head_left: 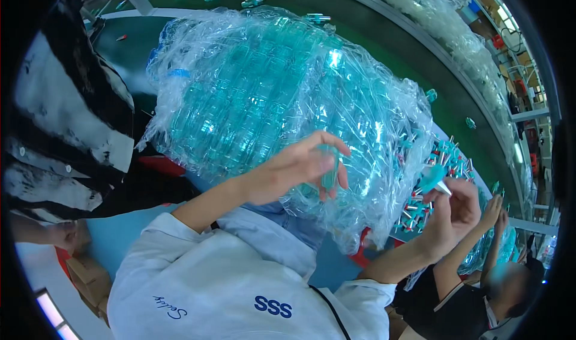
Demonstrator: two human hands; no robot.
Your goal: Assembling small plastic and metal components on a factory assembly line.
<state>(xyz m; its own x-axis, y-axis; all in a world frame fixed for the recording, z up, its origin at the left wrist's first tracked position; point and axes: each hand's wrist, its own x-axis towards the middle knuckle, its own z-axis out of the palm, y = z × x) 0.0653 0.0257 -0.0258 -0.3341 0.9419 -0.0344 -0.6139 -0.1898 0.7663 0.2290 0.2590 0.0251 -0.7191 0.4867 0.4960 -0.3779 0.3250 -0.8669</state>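
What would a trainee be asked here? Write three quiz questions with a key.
1. True or false: the left hand holds a teal plastic piece.
2. What does the right hand hold? A) a red cap B) a teal part with a white tip C) nothing
3. What wraps the big teal bundle behind the hands?

Key: 1 true; 2 B; 3 clear plastic film.

Clear bag [270, 94] blurs the teal parts [240, 118] inside.

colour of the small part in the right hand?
Teal with a white tip, pinched in the right hand; head view.
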